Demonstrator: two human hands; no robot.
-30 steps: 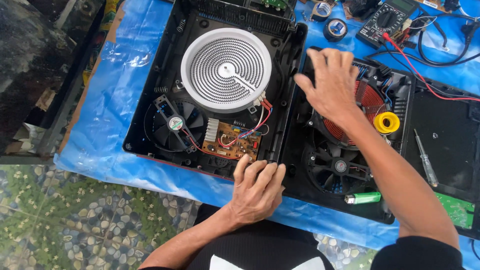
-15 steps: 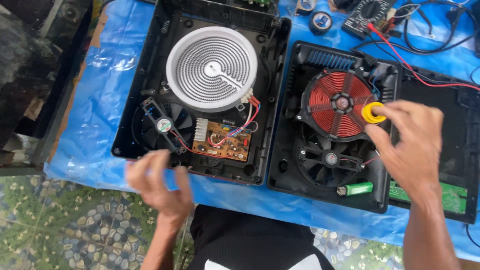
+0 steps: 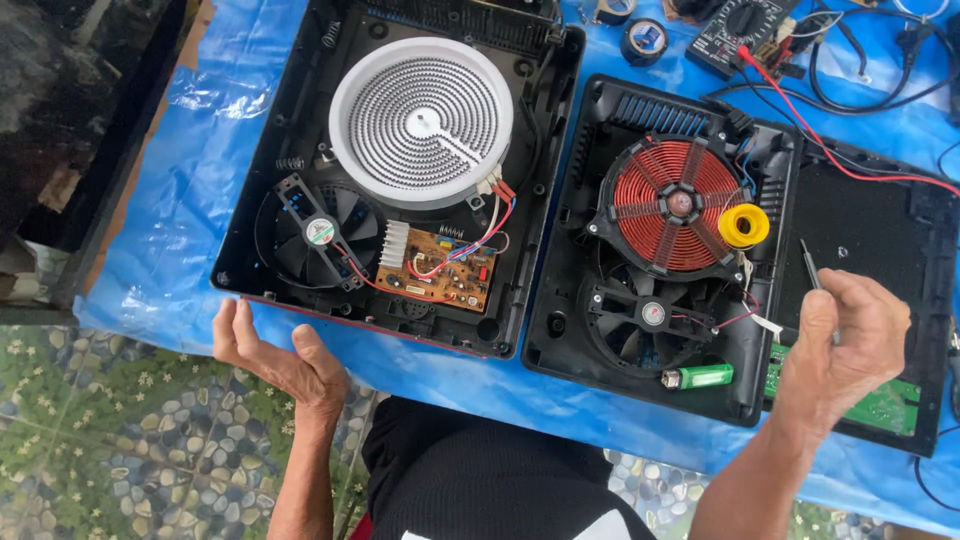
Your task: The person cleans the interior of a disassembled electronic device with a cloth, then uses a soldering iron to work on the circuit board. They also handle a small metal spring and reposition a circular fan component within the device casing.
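Right hand [image 3: 845,335] closes around a screwdriver [image 3: 808,264], right of the red coil [image 3: 678,203]. Left hand [image 3: 275,358] is open, empty, far left of the coil. Risk: the tip could snag wires beside the coil.

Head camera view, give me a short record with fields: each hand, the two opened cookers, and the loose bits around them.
left hand: open, empty, at the near edge of the left cooker
right hand: closed on a thin screwdriver
left cooker: white spiral heating plate, fan, circuit board
right cooker: red copper coil, fan
loose items: green lighter, yellow tape roll, multimeter
surface: blue plastic sheet
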